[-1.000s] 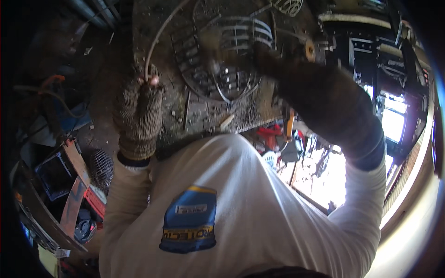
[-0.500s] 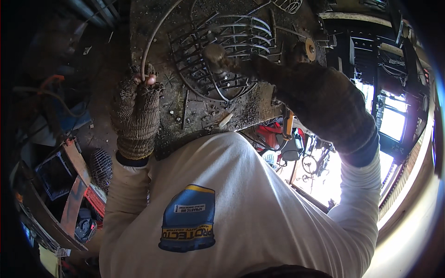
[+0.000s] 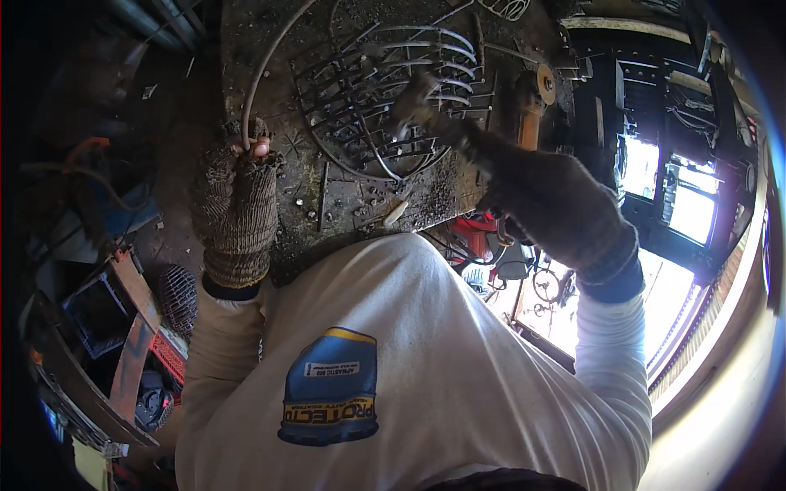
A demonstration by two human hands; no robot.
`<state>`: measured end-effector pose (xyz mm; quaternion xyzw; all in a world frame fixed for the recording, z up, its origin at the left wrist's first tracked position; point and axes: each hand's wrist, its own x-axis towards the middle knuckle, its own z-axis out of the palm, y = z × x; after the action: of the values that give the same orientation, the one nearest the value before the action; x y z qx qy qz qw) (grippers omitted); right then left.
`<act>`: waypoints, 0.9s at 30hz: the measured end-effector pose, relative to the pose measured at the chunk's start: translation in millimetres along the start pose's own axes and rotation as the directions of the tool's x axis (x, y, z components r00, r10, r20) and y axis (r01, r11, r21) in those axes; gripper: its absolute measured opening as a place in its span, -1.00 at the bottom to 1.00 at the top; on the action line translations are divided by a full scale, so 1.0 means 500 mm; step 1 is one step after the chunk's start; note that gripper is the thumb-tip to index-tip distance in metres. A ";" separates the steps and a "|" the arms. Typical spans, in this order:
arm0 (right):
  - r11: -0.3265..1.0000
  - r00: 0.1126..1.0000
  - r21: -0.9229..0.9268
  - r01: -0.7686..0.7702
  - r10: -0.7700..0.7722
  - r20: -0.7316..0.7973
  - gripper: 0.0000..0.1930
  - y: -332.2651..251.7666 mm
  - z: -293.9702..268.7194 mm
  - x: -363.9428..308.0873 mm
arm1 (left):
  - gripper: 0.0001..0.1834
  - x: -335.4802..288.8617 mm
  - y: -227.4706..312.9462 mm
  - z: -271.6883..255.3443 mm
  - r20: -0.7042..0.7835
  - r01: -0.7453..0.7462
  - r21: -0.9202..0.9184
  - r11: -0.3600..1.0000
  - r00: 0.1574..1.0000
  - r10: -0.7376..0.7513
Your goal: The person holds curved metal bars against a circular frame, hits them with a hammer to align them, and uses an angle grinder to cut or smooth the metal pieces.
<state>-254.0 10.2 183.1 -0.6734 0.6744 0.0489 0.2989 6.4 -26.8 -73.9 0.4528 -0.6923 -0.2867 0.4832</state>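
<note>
I judged the curved grey metal rod (image 3: 255, 83) stiff, best held where my left grip (image 3: 239, 178) clasped its end; right grip (image 3: 555, 200) clenched a blurred brown hammer (image 3: 416, 108), probably.

A round metal rack (image 3: 348, 123) of bent bars lies on a dirty bench (image 3: 295, 176). To the rack's right, the gloved right hand (image 3: 548, 188) grips a hammer (image 3: 416, 106), its blurred head over the rack's bars; whether they touch is unclear. Left of the rack, the left hand (image 3: 237, 204), gloved with bare fingertips, holds one end of a curved rod (image 3: 259, 69). Below the rack lie a straight rod (image 3: 322, 196) and a pale chip (image 3: 395, 214); beyond its right side sits an orange grinder (image 3: 530, 127).
</note>
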 end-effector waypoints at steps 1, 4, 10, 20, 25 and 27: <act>0.999 1.000 0.050 -0.017 0.017 -0.003 -0.41 -0.004 -0.002 0.000 | -0.79 -0.003 0.001 -0.002 0.029 0.122 -0.141 0.982 0.992 -0.119; 0.958 0.986 0.241 -0.157 0.164 -0.009 -0.42 -0.022 -0.022 0.003 | -0.80 0.003 0.004 -0.003 0.032 0.166 -0.125 0.978 0.986 -0.164; 0.867 0.886 -0.302 0.397 -0.447 -0.120 -0.47 0.078 0.037 0.010 | -0.84 0.021 0.013 0.005 -0.026 0.098 0.014 0.995 0.995 -0.098; 0.903 0.990 0.410 -0.127 0.138 0.004 -0.50 0.013 -0.012 -0.003 | -0.79 0.009 0.015 0.015 -0.067 0.171 -0.270 0.948 0.978 -0.196; 0.916 0.988 0.377 -0.136 0.154 -0.018 -0.48 -0.013 -0.021 -0.009 | -0.76 -0.009 -0.009 0.001 0.074 0.037 -0.043 0.998 0.997 -0.034; 0.874 0.976 0.458 -0.165 0.212 -0.054 -0.47 -0.022 -0.034 -0.006 | -0.74 -0.014 -0.022 0.001 0.127 0.237 -0.247 0.940 0.969 -0.211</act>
<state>-249.5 3.9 202.2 -0.5185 0.7441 -0.1143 0.4054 10.9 -25.0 -86.1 0.4467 -0.6155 -0.4503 0.4678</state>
